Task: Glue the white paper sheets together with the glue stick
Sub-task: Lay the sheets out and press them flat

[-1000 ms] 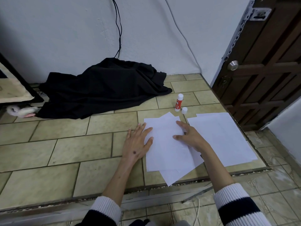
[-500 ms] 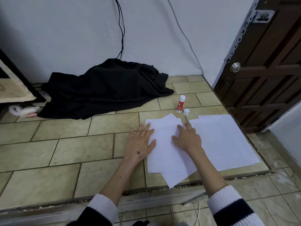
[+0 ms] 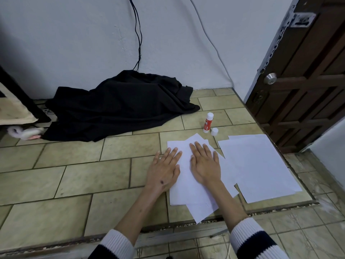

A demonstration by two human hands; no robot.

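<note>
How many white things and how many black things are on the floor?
White: 3, namely the pressed paper stack, the spare paper pile and the glue cap.
Black: 1, the black cloth.
Red and white: 1, the glue stick.
Total: 5

two hands (image 3: 183, 165), one glue stick (image 3: 208, 122) — one cap (image 3: 214, 131)

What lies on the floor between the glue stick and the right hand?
In the head view, only bare tile and the pressed sheets' far corner lie between glue stick and right hand.
</note>
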